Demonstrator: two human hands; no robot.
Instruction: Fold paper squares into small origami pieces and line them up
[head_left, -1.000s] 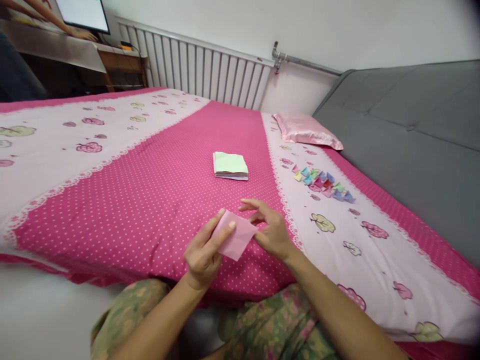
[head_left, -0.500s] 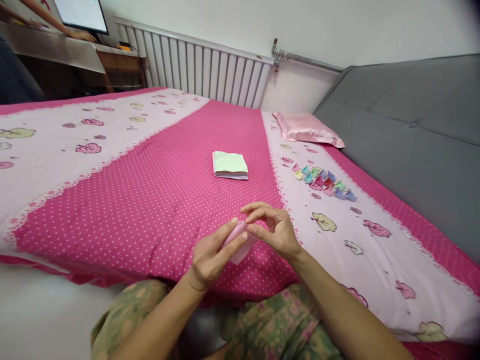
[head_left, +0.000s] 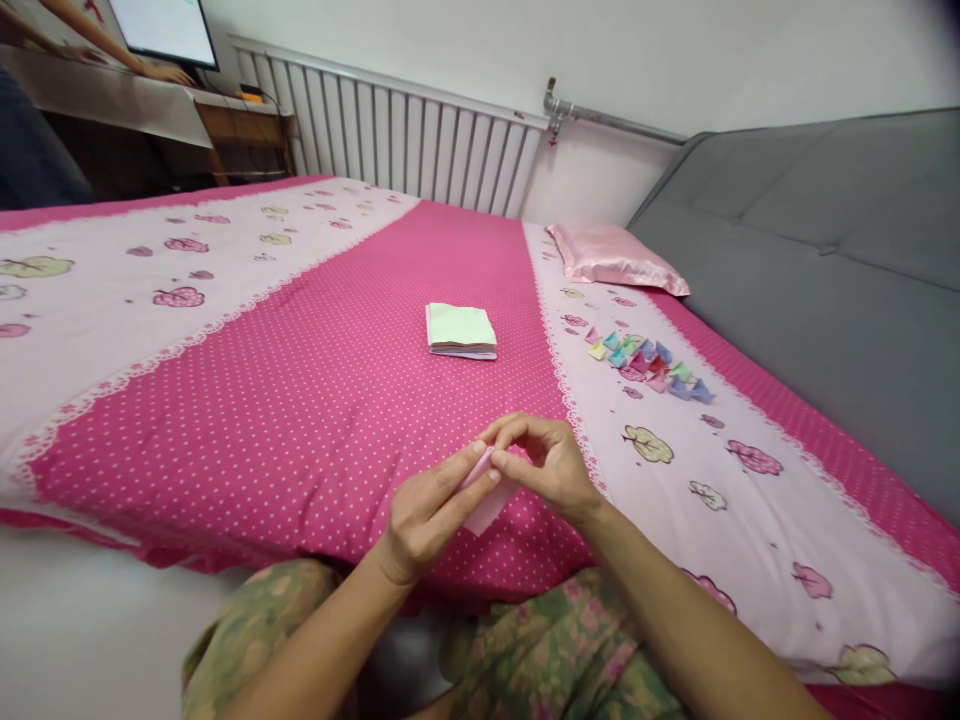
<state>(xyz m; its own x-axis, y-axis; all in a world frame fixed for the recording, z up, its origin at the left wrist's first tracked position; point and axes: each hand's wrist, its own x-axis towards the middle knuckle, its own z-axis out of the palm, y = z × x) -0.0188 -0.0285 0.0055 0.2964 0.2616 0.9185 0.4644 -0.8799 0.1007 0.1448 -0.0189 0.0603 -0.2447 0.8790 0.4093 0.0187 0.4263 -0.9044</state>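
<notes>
A folded sheet of pink paper (head_left: pixel 489 508) is held over the near edge of the bed between both hands. My left hand (head_left: pixel 429 515) grips it from the left, thumb and fingers closed along its folded side. At the paper's upper corner, my right hand (head_left: pixel 546 462) pinches with thumb and forefinger. Part of the sheet is hidden behind my fingers. Beyond the hands lies a stack of square coloured papers (head_left: pixel 461 328), pale green on top. Several small folded paper pieces (head_left: pixel 651 366) in many colours sit in a cluster to the right.
The bed has a pink dotted and white patterned cover (head_left: pixel 300 380). A pink pillow (head_left: pixel 616 262) rests by the grey headboard (head_left: pixel 810 240). A radiator (head_left: pixel 390 125) lines the wall. At far left, a person's arm (head_left: pixel 97 38) reaches over a desk (head_left: pixel 244 125) with a monitor (head_left: pixel 169 32).
My right fingers have come down and closed onto the paper's upper corner. My left hand has shifted slightly right with the sheet.
</notes>
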